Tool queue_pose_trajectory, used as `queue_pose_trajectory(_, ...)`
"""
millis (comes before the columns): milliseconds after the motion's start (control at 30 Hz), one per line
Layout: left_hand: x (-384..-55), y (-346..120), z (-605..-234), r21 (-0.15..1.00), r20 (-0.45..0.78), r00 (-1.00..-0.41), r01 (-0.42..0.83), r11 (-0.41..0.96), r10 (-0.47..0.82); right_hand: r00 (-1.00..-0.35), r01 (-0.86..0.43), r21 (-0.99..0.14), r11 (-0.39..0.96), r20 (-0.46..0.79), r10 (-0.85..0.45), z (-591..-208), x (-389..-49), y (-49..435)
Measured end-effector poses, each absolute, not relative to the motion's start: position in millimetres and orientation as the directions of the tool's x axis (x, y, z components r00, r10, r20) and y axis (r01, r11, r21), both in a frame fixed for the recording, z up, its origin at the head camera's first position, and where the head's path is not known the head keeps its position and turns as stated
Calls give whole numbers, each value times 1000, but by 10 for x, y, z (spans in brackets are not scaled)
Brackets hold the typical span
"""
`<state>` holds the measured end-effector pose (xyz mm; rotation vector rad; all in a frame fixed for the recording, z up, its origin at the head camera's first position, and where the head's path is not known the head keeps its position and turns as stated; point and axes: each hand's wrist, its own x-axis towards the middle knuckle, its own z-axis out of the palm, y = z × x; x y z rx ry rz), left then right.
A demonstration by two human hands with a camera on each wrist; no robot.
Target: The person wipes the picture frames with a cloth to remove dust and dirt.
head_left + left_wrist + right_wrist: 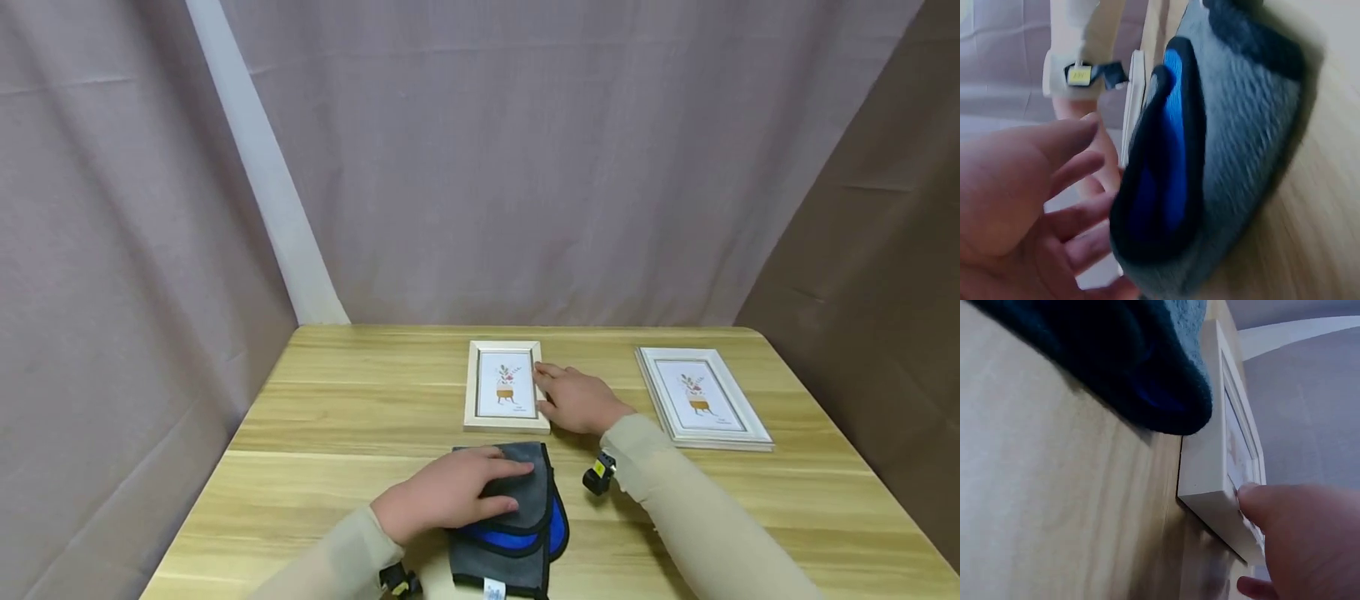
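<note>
A folded grey-and-blue towel [517,569] with black edging lies at the front of the table. My left hand [457,490] rests over its upper layer with the fingers loosely extended. In the left wrist view the towel [1241,119] shows its blue inner fold beside my spread fingers. Just behind the towel lies a cream picture frame [504,387] with a drawing of a potted plant. My right hand [581,400] touches the right border of this frame with its fingertips. The right wrist view shows the thumb [1260,503] against the edge of the frame [1205,459].
A second, white picture frame [703,398] with a similar drawing lies to the right of my right hand. Everything rests on a light wooden table [337,417]. Grey curtains [487,167] hang behind and at the sides.
</note>
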<state>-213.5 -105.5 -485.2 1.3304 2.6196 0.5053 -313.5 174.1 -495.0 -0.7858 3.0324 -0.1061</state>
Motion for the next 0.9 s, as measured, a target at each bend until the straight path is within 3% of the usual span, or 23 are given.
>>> queue_pose_trajectory(233,-2305,-1225,-4908,541,185,-704,655,527,686,-846,-526,-84,846,151,-511,-4863,-2931,1812)
queue_pose_trajectory(467,-2548,-1417,-4967,541,235,-801,578,610,551,-826,-541,-77,837,234,-513,-4660,-2562,1945)
queue_pose_trajectory(733,-2857,-1445,-4984,474,247,-828,556,683,503,-775,-628,-126,768,199,-600,-4585,-2000,1756)
queue_pose_trajectory(900,-2968,-1359,-4980,414,193,-819,568,711,541,-701,-703,-48,710,212,-680,-4624,-1773,1511)
